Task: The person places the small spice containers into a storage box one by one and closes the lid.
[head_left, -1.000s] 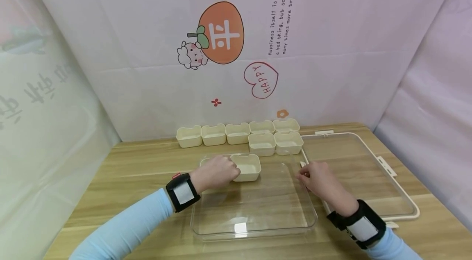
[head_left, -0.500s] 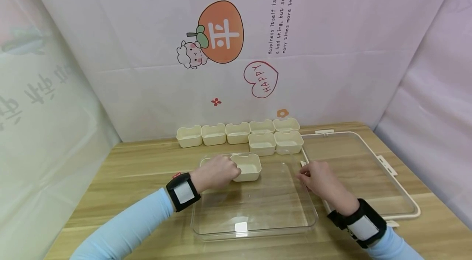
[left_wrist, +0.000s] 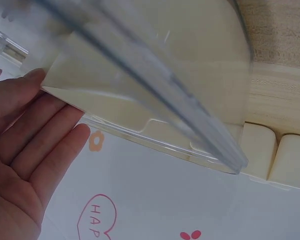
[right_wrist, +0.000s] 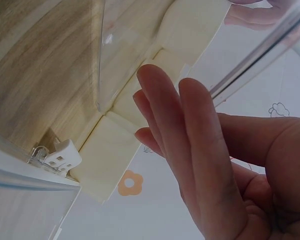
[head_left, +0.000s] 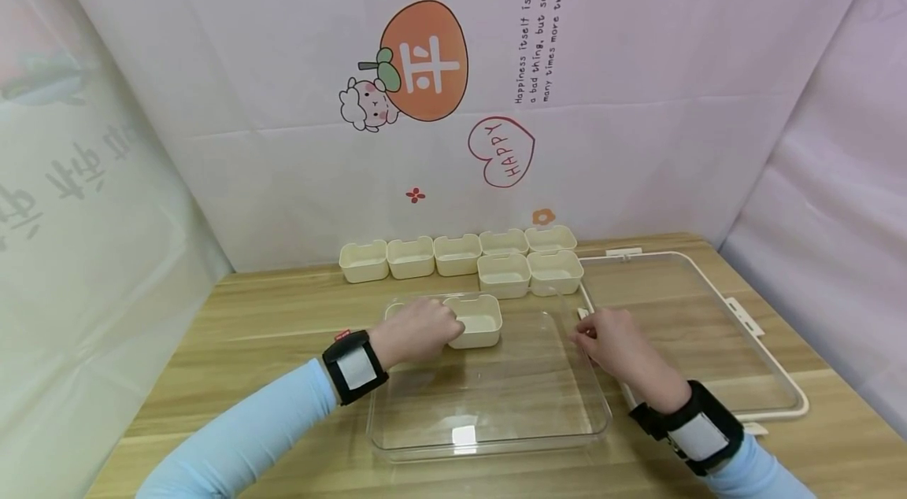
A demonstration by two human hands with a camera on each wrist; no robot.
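A clear plastic box (head_left: pixel 489 448) sits on the table in the head view. Inside its far part stand two small cream bins; the right-hand bin (head_left: pixel 478 322) shows plainly, the other is mostly hidden behind my left hand (head_left: pixel 423 330). In the left wrist view, thumb and fingers of the left hand (left_wrist: pixel 35 135) pinch the rim of a cream bin (left_wrist: pixel 115 100). My right hand (head_left: pixel 616 345) is at the box's right wall. The right wrist view shows this hand (right_wrist: pixel 205 155) holding the clear rim between thumb and fingers.
Several cream bins (head_left: pixel 411 259) stand in rows along the back of the wooden table (head_left: pixel 262 341). A clear lid with a white frame (head_left: pixel 708 286) and clips lies to the right. A printed cloth (head_left: pixel 283 192) hangs behind the table.
Almost nothing differs. My left hand and wrist have shifted very slightly to the right; the right hand, box and bins keep their places.
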